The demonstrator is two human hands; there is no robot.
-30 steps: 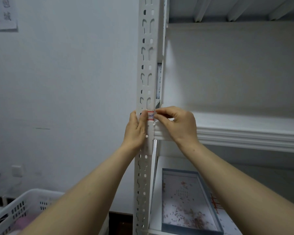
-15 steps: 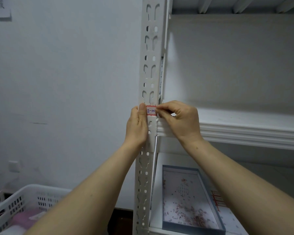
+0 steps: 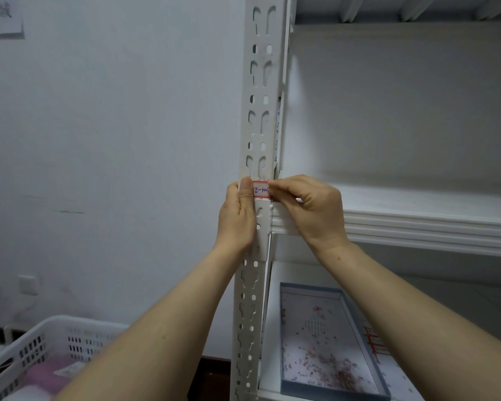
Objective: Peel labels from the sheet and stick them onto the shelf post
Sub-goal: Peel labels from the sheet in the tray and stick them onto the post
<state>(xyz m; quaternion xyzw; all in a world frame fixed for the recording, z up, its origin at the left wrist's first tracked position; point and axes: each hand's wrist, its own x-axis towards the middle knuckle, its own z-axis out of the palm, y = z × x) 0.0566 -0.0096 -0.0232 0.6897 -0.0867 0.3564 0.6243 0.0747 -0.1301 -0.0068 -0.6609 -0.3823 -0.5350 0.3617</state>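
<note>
1. Compared with a second ago, the left hand (image 3: 237,218) has slid its thumb toward the left edge of the label (image 3: 260,190), so more of the handwritten characters now show. The right hand (image 3: 313,209) has stayed on the label's other end.
2. The left hand is spread flat. Its thumb stands straight and upright, pressing the label's left end against the metal. Its fingers lie straight along the left flank of the shelf post (image 3: 259,96) and hold nothing.
3. The right hand is curled, and its fingertips pinch the label's right end at the post's front corner.
4. The label is small and white with a red border. It sits on the post's front face, just above where the rail of the shelf (image 3: 417,224) meets the post.
5. The label looks like thin, limp paper with a tacky back and almost no weight.
   - It is likely to crease, or to stick to itself, if it is bunched.
   - It is best held only by its end edges and smoothed from one end to the other.
   - The post's slots give no backing, so pressure should go on solid metal.
6. On the lower shelf lies a blue-rimmed tray (image 3: 310,288) scattered with pink flecks.
   - Beside the tray, a red-lined sheet (image 3: 372,341) is partly hidden by the right forearm. It is probably the label supply.
   - A white basket (image 3: 55,322) sits at lower left.
   - A paper notice (image 3: 0,18) hangs on the wall at upper left.
</note>
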